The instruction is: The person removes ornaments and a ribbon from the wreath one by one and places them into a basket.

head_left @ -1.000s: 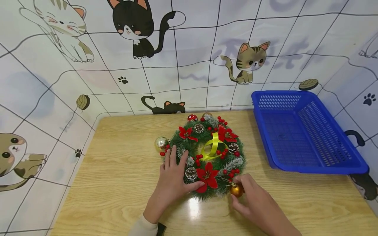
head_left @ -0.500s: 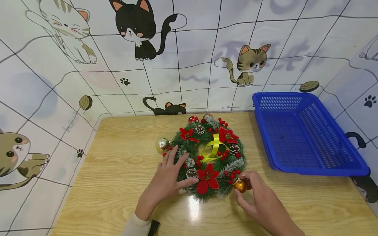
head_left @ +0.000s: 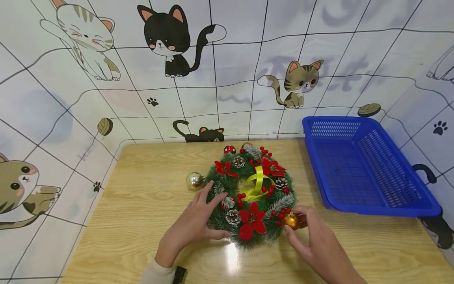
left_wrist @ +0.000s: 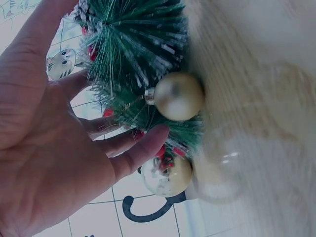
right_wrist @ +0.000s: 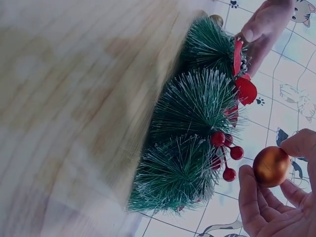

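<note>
A green Christmas wreath (head_left: 271,233) lies on the table, decorated with red poinsettias (head_left: 252,221), pinecones, berries and a yellow ribbon (head_left: 260,180). My left hand (head_left: 191,223) rests at its left edge, fingers spread and thumb near the front. In the left wrist view a matte gold bauble (left_wrist: 178,96) and a shiny one (left_wrist: 167,177) hang beside that hand's fingers. My right hand (head_left: 317,240) pinches an orange-gold bauble (head_left: 292,221) between thumb and fingers at the wreath's lower right, close to some red berries (right_wrist: 228,153). Whether the bauble is attached cannot be seen.
A blue plastic basket (head_left: 326,189) with perforated sides stands at the right of the wooden table (head_left: 149,169). Behind the table hangs a cat-patterned backdrop (head_left: 241,90). A red spotted ornament (head_left: 229,150) sits at the wreath's far edge.
My right hand has moved the orange-gold bauble slightly right and up along the wreath's edge. The left hand has slid left and down, its thumb leaving the front poinsettia.
</note>
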`<state>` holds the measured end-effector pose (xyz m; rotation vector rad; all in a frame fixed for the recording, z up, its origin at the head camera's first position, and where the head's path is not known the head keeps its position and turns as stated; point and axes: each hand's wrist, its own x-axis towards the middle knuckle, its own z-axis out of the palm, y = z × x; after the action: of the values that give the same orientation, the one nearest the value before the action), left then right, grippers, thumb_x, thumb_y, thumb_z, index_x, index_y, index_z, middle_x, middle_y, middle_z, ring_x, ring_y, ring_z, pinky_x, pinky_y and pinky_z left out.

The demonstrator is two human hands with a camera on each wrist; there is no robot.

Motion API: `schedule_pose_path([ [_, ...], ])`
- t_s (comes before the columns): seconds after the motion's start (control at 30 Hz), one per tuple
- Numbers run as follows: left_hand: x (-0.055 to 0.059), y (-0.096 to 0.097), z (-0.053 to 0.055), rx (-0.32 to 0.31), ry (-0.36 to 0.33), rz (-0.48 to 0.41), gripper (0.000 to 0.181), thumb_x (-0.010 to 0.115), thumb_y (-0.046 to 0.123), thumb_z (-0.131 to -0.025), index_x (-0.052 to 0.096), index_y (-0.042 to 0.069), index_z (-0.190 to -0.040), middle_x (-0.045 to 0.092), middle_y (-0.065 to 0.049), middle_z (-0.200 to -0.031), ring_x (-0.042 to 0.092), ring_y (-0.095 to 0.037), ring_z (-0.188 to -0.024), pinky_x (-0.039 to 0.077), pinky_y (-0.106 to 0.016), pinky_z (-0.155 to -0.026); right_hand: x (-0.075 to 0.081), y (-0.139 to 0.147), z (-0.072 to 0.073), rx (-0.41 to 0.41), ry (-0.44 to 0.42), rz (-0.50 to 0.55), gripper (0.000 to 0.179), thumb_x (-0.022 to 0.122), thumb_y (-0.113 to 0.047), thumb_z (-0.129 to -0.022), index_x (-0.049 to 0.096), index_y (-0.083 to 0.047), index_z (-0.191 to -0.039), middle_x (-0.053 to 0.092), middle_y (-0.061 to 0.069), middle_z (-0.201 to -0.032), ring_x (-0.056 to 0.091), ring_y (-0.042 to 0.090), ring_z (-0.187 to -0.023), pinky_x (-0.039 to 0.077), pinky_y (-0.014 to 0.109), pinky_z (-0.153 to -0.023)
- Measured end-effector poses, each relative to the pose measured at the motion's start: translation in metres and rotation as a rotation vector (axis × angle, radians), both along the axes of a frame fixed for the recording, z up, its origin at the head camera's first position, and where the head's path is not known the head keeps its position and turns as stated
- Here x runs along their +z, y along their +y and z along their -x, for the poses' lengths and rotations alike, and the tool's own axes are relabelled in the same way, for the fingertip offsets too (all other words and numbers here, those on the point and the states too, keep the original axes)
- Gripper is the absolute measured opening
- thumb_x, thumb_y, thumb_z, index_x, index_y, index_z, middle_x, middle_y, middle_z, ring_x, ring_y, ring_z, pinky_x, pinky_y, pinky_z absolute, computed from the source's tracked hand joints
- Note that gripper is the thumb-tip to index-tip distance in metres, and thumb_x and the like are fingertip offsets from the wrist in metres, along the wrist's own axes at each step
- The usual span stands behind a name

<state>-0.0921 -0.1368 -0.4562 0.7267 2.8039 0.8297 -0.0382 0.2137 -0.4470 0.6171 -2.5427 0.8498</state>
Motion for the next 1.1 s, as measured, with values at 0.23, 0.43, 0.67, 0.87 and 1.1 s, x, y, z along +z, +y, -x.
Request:
schedule_pose_path([
  [0.23,0.002,-0.002,-0.005,-0.004,0.009,-0.022,0.108,0.103,0.042,-0.076,0.048,0.022,-0.166,0.003,-0.025,-0.179,0.032,-0.061,-0.152,0.049,-0.074,-0.102,0.004,0.003,0.002,-0.039,0.005,-0.012,0.059,0.09,-0.003,-0.081,0.058,-0.004,-0.13,0.067,-0.007,-0.108,0.066,0.009,-0.09,0.05,0.014,-0.081],
  [0.43,0.0,0.0,-0.006,-0.022,0.076,0.018,0.104,0.103,0.037,-0.077,0.05,0.017,-0.165,0.009,-0.015,-0.182,0.039,-0.057,-0.149,0.055,-0.066,-0.097,0.007,0.004,0.002,-0.066,-0.012,-0.002,0.059,0.09,-0.003,-0.083,0.057,-0.003,-0.131,0.065,-0.006,-0.108,0.064,0.01,-0.09,0.048,0.013,-0.082],
  [0.67,-0.006,0.004,-0.007,0.0,0.151,0.07,0.092,0.097,0.044,-0.084,0.055,0.014,-0.159,0.033,-0.017,-0.174,0.051,-0.058,-0.135,0.053,-0.066,-0.1,0.007,0.005,0.004,-0.086,-0.044,0.017,0.056,0.09,-0.004,-0.086,0.057,-0.005,-0.132,0.064,-0.005,-0.11,0.063,0.009,-0.091,0.048,0.012,-0.082],
  [0.87,-0.008,0.01,-0.005,0.007,0.176,0.109,0.089,0.095,0.049,-0.085,0.057,0.015,-0.158,0.038,-0.02,-0.17,0.053,-0.059,-0.131,0.056,-0.063,-0.098,0.008,0.01,0.004,-0.095,-0.031,0.034,0.058,0.09,-0.002,-0.085,0.057,-0.003,-0.133,0.067,-0.005,-0.109,0.064,0.011,-0.09,0.047,0.011,-0.082],
  [1.1,-0.006,0.018,-0.011,0.035,0.247,0.18,0.088,0.092,0.06,-0.083,0.062,0.014,-0.152,0.044,-0.023,-0.164,0.062,-0.061,-0.12,0.062,-0.059,-0.084,0.01,0.015,0.008,-0.092,0.016,0.034,0.061,0.089,0.0,-0.083,0.056,0.001,-0.135,0.068,0.0,-0.11,0.064,0.014,-0.089,0.047,0.013,-0.082],
])
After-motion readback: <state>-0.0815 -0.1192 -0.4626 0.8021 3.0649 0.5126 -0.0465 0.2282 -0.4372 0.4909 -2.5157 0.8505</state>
